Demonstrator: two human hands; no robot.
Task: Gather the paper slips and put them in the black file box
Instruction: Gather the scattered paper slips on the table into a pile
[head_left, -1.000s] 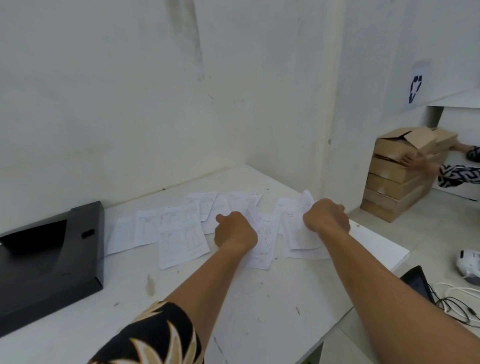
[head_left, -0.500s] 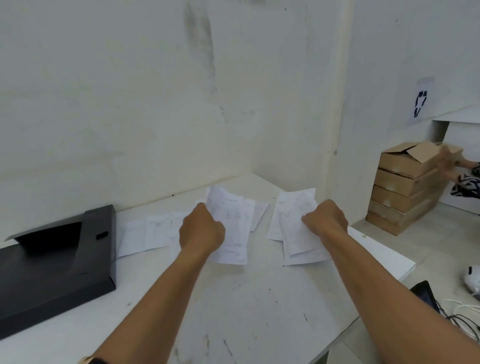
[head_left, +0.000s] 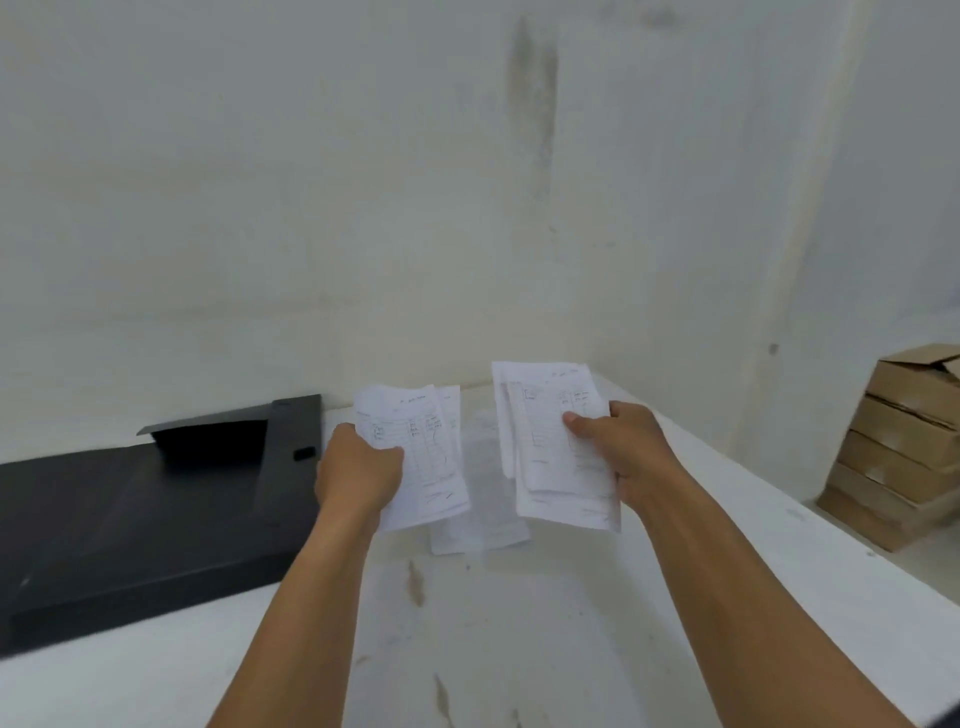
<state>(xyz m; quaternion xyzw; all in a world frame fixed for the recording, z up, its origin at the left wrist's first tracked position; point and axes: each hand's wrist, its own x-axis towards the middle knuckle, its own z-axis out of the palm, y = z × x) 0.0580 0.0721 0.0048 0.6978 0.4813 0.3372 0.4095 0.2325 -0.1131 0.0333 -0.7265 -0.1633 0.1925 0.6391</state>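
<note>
White paper slips filled both of my hands. I had my left hand (head_left: 358, 470) curled closed around the lower left edge of one bundle of slips (head_left: 415, 452), fingers wrapped in front and the sheets fanned upward and to the right, lifted off the table (head_left: 571, 623). My right hand (head_left: 626, 449) pinched a thicker bundle (head_left: 550, 441), thumb pressed flat on the printed face and the other fingers behind the right edge; that hand was mostly closed, only as open as the stack was thick. The two bundles stood apart, left and right, with a gap between them.

Through that gap I could see a few loose slips (head_left: 483, 499) lying flat on the white table, blurred, near the lower edges of the held bundles.

To the left, the black file box (head_left: 156, 519) sat on the table, its flap (head_left: 208, 431) raised at the far side, its right edge just beside my left hand. Whether anything lay inside it I could not tell. Far right, beyond the table, stacked cardboard boxes (head_left: 904, 447) rested on the floor.
</note>
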